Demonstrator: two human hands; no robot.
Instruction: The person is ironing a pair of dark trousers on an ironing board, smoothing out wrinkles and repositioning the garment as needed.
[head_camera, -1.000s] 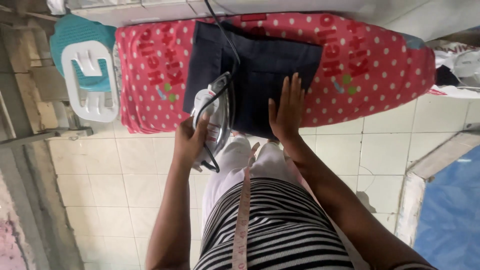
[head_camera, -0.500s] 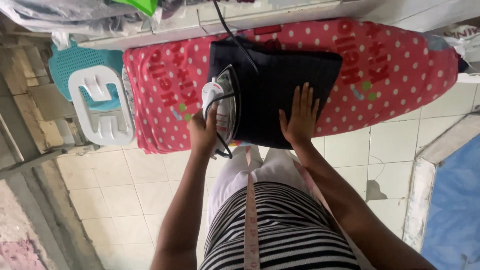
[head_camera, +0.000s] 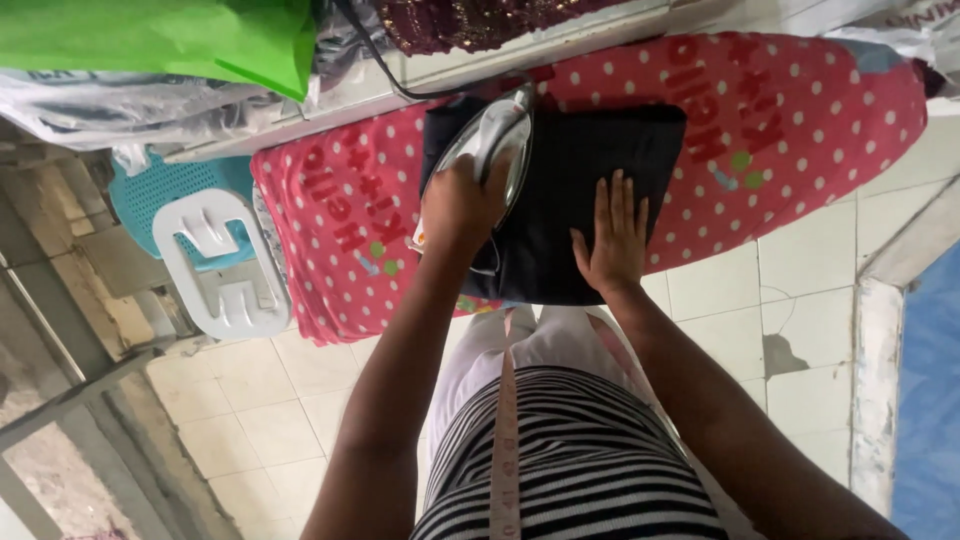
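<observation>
A: Tiled floor (head_camera: 300, 400), red polka-dot ironing board (head_camera: 780, 130). Dark cloth (head_camera: 600, 160) lies flat on it.

B: Left hand (head_camera: 462, 205) fingers clamped on iron (head_camera: 490, 140); right hand (head_camera: 612, 235) spread flat, fingers apart. Keep cloth taut, glide away from palm.

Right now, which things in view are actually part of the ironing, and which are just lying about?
In use:
left hand gripping the iron
right hand flat on the dark cloth
red polka-dot ironing board

Lying about:
green bag
teal basket
white plastic stool
measuring tape round the neck
</observation>
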